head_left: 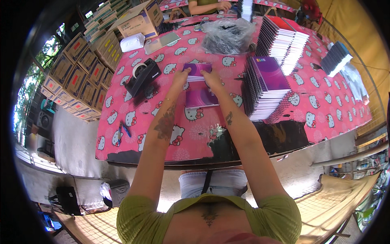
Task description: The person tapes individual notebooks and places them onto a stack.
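table point(333, 110): pink cartoon-cat cloth, near edge worn black | centre: purple notebooks point(199, 87) lying flat | left: black tape dispenser point(142, 75), blue pen point(126, 131) near-left | right: tall stack of purple spiral notebooks point(264, 85) | far right: more notebook stacks point(284, 40), dark stack point(335, 59) | far: clear plastic bag bundle point(227, 34), white packet point(132, 42)

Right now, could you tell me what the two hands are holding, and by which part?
Both the left hand and right hand grip a purple notebook at its near edge, one at each corner.
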Demonstrator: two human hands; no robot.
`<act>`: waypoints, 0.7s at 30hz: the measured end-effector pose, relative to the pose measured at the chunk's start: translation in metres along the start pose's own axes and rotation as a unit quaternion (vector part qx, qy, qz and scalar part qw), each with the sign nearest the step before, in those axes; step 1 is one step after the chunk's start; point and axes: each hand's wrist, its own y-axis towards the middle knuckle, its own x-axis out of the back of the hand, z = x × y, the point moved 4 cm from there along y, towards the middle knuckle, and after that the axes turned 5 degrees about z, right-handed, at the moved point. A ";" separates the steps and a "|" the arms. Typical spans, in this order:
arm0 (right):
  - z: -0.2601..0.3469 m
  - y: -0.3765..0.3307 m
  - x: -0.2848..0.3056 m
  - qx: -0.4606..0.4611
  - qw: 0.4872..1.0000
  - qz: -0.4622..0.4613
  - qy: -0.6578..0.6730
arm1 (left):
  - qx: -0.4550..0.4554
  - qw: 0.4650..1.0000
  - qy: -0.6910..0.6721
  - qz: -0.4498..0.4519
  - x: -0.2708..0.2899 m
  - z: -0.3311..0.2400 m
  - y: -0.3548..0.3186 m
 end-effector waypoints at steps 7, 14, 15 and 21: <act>-0.013 0.023 -0.010 0.008 0.983 0.072 0.169 | 0.004 0.987 -0.149 -0.058 0.068 0.007 0.003; -0.002 0.068 0.002 0.077 0.990 0.117 0.035 | 0.052 0.956 -0.288 -0.039 -0.020 0.002 -0.040; 0.017 0.038 -0.034 0.067 0.984 0.165 -0.009 | 0.049 0.951 -0.302 -0.047 0.011 0.019 -0.044; 0.019 0.034 -0.034 0.032 0.958 0.283 -0.028 | 0.079 0.946 -0.312 -0.033 0.035 0.001 -0.035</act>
